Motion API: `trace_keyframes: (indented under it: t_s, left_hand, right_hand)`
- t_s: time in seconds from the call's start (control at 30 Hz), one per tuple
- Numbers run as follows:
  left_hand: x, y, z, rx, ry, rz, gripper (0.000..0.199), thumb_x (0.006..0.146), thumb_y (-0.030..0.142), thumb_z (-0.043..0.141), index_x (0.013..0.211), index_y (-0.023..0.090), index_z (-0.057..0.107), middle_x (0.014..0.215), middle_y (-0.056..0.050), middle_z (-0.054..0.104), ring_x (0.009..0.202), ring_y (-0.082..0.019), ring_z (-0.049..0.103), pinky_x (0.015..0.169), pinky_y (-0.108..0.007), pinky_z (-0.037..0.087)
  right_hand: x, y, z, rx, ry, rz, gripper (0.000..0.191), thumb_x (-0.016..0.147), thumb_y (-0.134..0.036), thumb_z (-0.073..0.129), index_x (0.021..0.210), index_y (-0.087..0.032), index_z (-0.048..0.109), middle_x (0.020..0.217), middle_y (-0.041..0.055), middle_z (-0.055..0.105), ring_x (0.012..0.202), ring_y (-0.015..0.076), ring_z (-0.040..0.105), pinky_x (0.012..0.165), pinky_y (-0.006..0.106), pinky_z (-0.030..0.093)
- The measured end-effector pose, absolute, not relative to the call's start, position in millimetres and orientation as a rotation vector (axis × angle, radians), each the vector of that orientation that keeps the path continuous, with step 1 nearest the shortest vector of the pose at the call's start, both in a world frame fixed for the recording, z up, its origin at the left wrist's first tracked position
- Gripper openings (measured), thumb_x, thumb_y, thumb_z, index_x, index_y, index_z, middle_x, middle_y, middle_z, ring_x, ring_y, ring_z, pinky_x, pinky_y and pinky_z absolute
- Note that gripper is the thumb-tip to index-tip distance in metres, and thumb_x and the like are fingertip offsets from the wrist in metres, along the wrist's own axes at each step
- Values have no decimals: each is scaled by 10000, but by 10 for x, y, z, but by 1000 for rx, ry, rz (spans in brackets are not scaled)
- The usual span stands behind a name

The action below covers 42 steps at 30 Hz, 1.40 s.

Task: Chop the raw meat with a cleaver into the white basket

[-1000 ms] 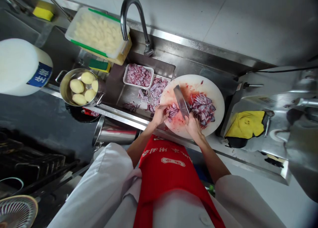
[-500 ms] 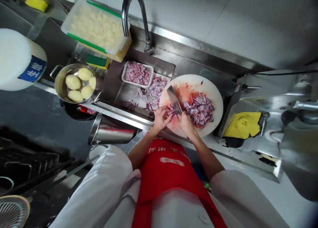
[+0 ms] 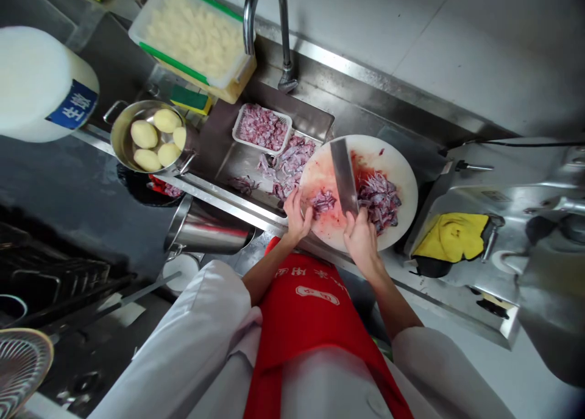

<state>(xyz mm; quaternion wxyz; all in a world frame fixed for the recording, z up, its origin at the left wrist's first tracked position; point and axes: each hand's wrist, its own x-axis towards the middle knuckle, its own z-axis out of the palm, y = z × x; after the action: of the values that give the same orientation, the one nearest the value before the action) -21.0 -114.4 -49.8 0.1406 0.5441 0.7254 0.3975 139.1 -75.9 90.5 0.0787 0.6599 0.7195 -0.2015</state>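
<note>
My right hand is wrapped round the handle of a cleaver, whose wide blade lies over a round white cutting board stained with blood. To the right of the blade is a heap of raw, reddish-purple meat pieces. A smaller pile of chopped meat sits on the blade's left. Beside that pile, at the board's left edge, my left hand has its fingers apart and holds nothing visible.
Left of the board, a sink contains more raw meat and a white basket of cut pieces. A faucet rises behind. Further left stand a pot of peeled potatoes and a lidded plastic box. A yellow cloth lies at right.
The cleaver has shifted right, away from the small pile, toward the larger heap. My left hand has drawn back from the meat, its fingers spreading. The camera view has shifted slightly.
</note>
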Motion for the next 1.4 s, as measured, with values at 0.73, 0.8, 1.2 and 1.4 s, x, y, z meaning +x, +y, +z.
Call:
trace_keyframes:
  t_s: [0.73,0.8,1.2,1.4]
  left_hand:
    - [-133,-1162,-416,1638,1995,895,466,1033,390,380,1439,207,515,1490,-149,488,1406,-290,391,1135,-504,331]
    - [-239,-1228,-409,1714,1883,884,324,1021,372,449,1204,229,674,1268,-116,629,1270,-277,478,1092,-479,372]
    - [-177,-1178,-357,1418,1622,1006,98,946,251,577,924,182,643,956,-63,651,831,-161,627,762,-298,537]
    - [-266,-1017,-334,1439,1852,1089,175,881,354,690,907,185,656,1030,-76,561,870,-171,597,778,-305,530]
  right_hand:
    - [1141,-414,354,1806,2147,-973,283,1014,-266,471,1228,-110,570,1037,165,725,960,239,698,734,263,449]
    - [1281,-348,318,1804,2152,-1023,268,992,-257,517,1213,-119,583,1042,154,731,977,241,697,718,253,444]
    - [1891,-656,346,1971,1995,-835,289,1004,-271,476,1229,-111,564,1034,174,736,955,270,703,746,295,457]
    - [1691,-776,518,1986,1985,-713,319,1036,-277,384,1266,-102,519,991,173,734,905,266,708,727,302,448]
